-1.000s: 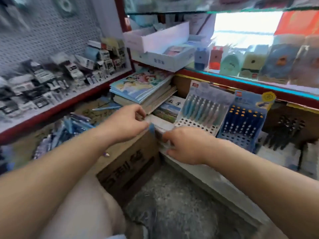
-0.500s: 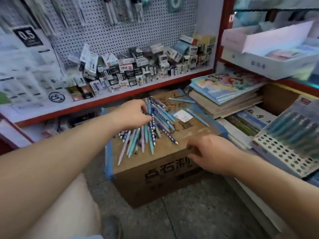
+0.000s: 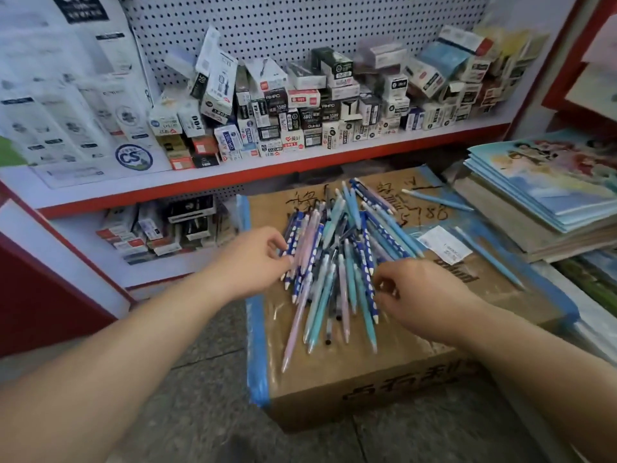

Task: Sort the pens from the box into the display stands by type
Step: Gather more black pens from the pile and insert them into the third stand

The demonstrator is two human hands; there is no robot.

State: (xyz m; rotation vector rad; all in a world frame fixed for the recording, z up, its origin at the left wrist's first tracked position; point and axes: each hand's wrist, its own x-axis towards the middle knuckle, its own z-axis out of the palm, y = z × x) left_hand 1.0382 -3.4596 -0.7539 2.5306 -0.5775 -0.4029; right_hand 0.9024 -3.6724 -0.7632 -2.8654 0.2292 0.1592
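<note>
Closed cardboard box [image 3: 384, 369], brown, flat top under glossy clear tape, blue tape [image 3: 257, 345] down its left edge and over the right corner. There is black handwriting on the far part of the top and a white paper label [image 3: 444, 245] right of centre.

Pile of pens [image 3: 337, 248] lies loose on the box top, centre-left. They are slim plastic barrels: light blue, teal, pale pink and dark blue with white dots. Long axes run mostly near-far and fan out, with the pointed tips toward the near edge. One pink pen [image 3: 293, 325] reaches furthest toward the near edge. Two light blue pens lie apart from the pile: one [image 3: 487, 259] slanted along the right side, one [image 3: 437, 199] near the far right corner.

Left hand [image 3: 253, 262] is at the pile's left edge, fingers and thumb curled against a dotted blue pen. Cannot tell if it truly pinches it. Right hand [image 3: 420, 295] is at the pile's near-right edge, fingers curled close to the tips. Cannot tell if it holds one.

The near strip of the box top is bare. Grey stone-look floor [image 3: 200, 412] is open to the left of and in front of the box. A stack of notebooks [image 3: 551, 195] crowds the right side. Behind is a white, red-edged shelf [image 3: 233, 177] packed with small cartons, with a pegboard [image 3: 300, 25] above.
</note>
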